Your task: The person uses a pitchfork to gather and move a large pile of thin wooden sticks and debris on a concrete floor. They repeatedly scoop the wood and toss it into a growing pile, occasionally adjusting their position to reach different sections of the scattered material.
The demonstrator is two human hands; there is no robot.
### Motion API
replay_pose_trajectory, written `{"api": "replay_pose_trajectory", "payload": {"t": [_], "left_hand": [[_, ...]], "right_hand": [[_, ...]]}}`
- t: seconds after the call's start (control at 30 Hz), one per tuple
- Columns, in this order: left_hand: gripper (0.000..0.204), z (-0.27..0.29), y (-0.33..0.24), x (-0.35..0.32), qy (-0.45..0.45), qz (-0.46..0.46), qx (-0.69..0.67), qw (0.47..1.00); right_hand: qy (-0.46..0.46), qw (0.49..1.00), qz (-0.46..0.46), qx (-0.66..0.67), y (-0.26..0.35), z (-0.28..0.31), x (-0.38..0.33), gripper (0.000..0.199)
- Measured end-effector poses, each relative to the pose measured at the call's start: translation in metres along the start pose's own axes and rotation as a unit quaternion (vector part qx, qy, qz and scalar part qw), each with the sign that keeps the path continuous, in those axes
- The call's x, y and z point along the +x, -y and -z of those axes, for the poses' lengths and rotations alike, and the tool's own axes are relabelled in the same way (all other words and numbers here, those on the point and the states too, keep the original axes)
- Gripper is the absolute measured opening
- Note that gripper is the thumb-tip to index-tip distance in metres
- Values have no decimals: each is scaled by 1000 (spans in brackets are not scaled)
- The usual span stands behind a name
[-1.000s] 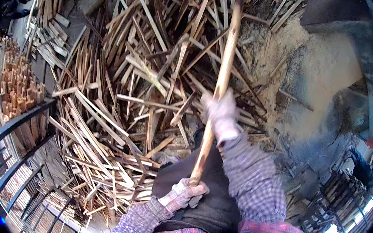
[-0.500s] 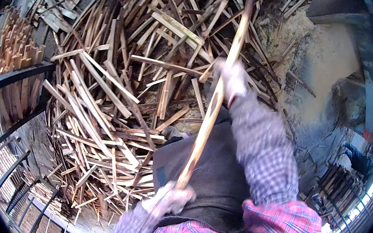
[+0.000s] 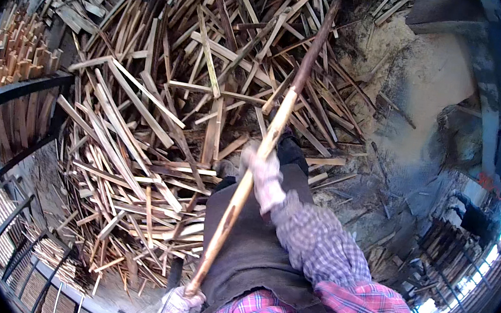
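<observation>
A long wooden pole (image 3: pixel 219 237), pale along its lower length and dark brown farther up, slants across the front of my dark apron (image 3: pixel 262 236). My right hand (image 3: pixel 265 176), in a pale glove, is closed around its middle. Lower down, my left hand (image 3: pixel 181 304), also gloved, grips the near end. The far end runs up over a heap of loose wood strips (image 3: pixel 140 137), and its tip cannot be made out among them.
Upright strips stand bundled in a dark metal rack (image 3: pixel 17 96) at the left. Pale sawdust (image 3: pixel 431 85) covers ground at the right, beside a blue-grey machine part (image 3: pixel 496 93). Stacked wood (image 3: pixel 455 250) lies lower right. My boot (image 3: pixel 289 149) is close to the heap.
Both hands have moved down and left with the pole, drawing it toward me. A pale strip in the upper heap has shifted to a steeper angle.
</observation>
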State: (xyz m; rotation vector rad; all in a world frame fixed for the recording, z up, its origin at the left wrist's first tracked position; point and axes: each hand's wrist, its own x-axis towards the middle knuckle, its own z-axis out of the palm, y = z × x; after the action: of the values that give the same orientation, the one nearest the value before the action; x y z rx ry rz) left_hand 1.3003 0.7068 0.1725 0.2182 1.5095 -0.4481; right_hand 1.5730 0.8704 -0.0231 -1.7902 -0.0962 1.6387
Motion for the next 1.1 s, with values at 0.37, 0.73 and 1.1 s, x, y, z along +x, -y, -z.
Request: {"api": "replay_pose_trajectory", "payload": {"t": [0.37,0.73,1.1], "left_hand": [[24,-45,19,17,-230,-31,382,895],[40,-6,72,-4,-308,-32,416,855],[41,30,236,0,-254,88,443,855]], "right_hand": [[15,993,-5,114,143,92,195,17],[-6,984,-1,179,58,76,129,16],[-67,976,-97,181,-31,23,-41,21]]}}
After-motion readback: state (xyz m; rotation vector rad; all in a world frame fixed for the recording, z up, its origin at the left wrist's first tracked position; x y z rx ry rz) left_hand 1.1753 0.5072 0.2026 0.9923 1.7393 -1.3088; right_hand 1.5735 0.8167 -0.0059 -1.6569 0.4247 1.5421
